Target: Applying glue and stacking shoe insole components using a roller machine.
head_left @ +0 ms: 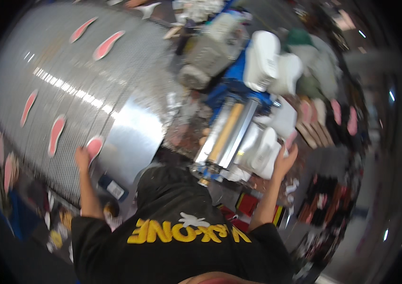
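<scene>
Reaching outward, left hand touching insole

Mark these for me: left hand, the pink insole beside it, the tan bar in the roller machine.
Left hand (82,158): head view, back of the hand.
Pink insole (96,144): head view, pink upper face.
Tan bar (225,131): head view, mid-length.

Blk top, loose fit, dark all over, w/ big yellow block lettering across the chest, upside down from this POV. Small white motif beside the lettering, shape too blurry to ID. L sleeve & R sleeve both blk, wide, short, ending approx. at elbows. Forearms bare; L fingers & R fingers bare too.
</scene>
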Motion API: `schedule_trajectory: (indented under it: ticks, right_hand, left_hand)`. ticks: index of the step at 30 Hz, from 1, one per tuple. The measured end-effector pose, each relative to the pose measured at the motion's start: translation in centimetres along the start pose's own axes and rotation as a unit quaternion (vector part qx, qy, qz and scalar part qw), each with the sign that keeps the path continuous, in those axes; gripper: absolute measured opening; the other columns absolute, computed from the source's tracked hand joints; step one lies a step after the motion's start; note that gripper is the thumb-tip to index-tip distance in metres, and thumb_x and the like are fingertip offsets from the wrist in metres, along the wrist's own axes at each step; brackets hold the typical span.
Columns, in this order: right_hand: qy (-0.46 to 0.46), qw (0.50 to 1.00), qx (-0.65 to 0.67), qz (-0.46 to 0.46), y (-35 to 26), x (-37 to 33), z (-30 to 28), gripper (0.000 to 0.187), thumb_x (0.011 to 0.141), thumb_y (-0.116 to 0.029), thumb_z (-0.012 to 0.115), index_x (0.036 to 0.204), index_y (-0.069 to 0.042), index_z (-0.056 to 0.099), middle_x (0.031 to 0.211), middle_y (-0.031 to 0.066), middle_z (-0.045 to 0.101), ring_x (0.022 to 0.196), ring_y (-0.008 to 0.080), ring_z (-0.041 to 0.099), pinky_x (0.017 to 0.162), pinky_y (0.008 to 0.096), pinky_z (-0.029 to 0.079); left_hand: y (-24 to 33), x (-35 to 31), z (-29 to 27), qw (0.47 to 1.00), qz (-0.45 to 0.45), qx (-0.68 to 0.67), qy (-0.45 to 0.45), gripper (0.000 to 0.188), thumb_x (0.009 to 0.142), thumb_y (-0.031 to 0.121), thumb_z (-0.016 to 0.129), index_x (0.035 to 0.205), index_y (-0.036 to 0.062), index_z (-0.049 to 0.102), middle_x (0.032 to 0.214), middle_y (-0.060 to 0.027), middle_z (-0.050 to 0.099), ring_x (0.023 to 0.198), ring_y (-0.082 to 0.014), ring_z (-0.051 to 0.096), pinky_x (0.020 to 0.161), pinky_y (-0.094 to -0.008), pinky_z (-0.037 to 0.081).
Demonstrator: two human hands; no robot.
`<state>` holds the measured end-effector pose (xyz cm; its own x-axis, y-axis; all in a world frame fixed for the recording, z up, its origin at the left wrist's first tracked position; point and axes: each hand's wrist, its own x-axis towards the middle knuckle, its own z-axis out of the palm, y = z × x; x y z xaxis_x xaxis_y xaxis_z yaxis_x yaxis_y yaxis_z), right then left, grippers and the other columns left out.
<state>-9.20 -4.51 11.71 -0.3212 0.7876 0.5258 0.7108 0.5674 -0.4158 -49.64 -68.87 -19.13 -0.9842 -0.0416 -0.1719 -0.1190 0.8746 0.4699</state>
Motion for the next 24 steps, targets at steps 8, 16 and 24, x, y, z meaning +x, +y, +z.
schedule_trajectory:
  ticks: [8,16,24]
  right_hand:
    - [-0.075,0.980,0.079,-0.164,-21.0,11.9,1.8,0.036,0.084,-0.019,0.063,0.116,-0.004,0.055,0.093,0.0157,0.066,0.081,0.0259,0.065,0.073,0.0353,0.051]
    - [-0.206,0.947,-0.197,-0.151,-26.2,15.4,7.1,0.052,0.078,-0.046,0.064,0.106,-0.003,0.057,0.096,0.0203,0.066,0.091,0.0368,0.064,0.076,0.0483,0.052]
    - [-0.035,0.985,-0.054,-0.163,-24.4,15.5,6.3,0.048,0.079,-0.040,0.066,0.113,-0.007,0.058,0.104,0.0163,0.063,0.095,0.0369,0.061,0.080,0.0443,0.049]
  left_hand:
    - [0.7,0.2,-1.5,0.983,0.087,0.147,-0.071,0.046,0.089,0.037,0.053,0.115,-0.0003,0.057,0.104,-0.0298,0.058,0.100,-0.0448,0.055,0.087,-0.0490,0.044]
    - [2.1,-3.6,-2.3,0.991,0.048,0.111,-0.064,0.054,0.086,0.035,0.058,0.125,-0.0007,0.049,0.107,-0.0279,0.059,0.104,-0.0433,0.055,0.087,-0.0492,0.045]
    - [13.2,-5.1,0.4,0.985,0.171,-0.021,0.012,0.055,0.081,0.027,0.064,0.127,0.0020,0.048,0.114,-0.0235,0.058,0.105,-0.0389,0.055,0.088,-0.0469,0.045]
